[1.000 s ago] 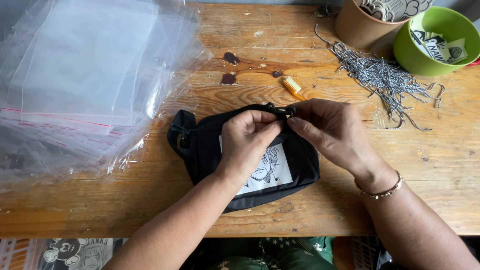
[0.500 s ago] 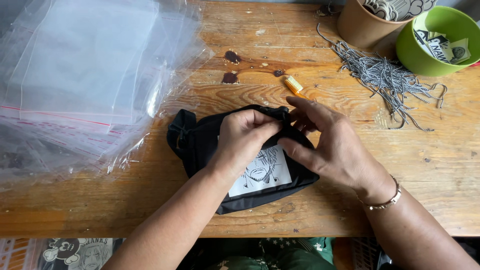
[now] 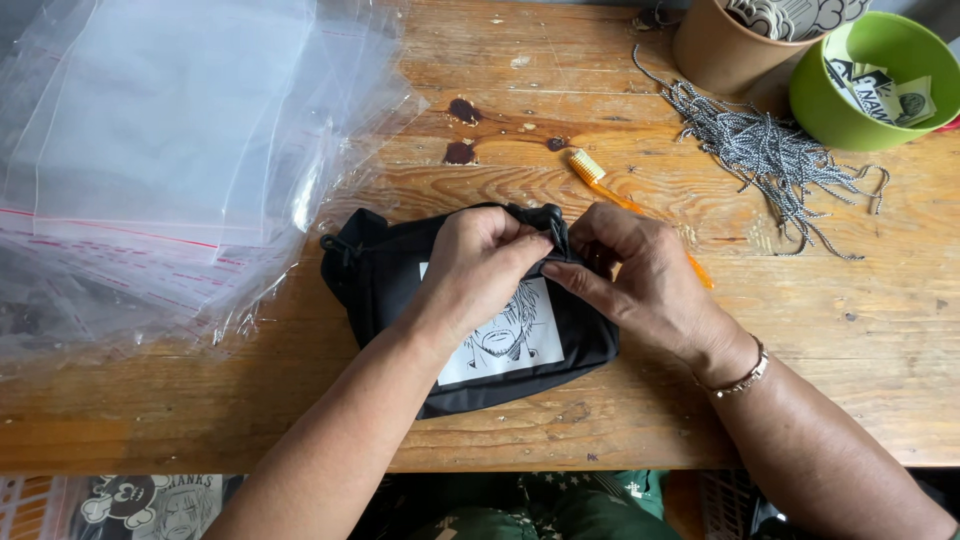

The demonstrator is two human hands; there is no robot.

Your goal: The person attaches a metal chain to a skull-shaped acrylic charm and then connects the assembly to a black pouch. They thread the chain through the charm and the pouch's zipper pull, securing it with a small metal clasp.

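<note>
Firstly, the stack of clear plastic bags covers the desk's left end, overhanging its near edge; a nudge could slide them off. Centre, toward the near edge, lies the black pouch. Left hand and right hand meet at its top, fingers closed in a pinch on the black cord there; a slipped pinch would let it loosen. Behind the right hand, the yellow-headed brush could be knocked. Open room remains along the right near edge; the grey cords, brown cup and green bowl crowd the far right corner.
</note>
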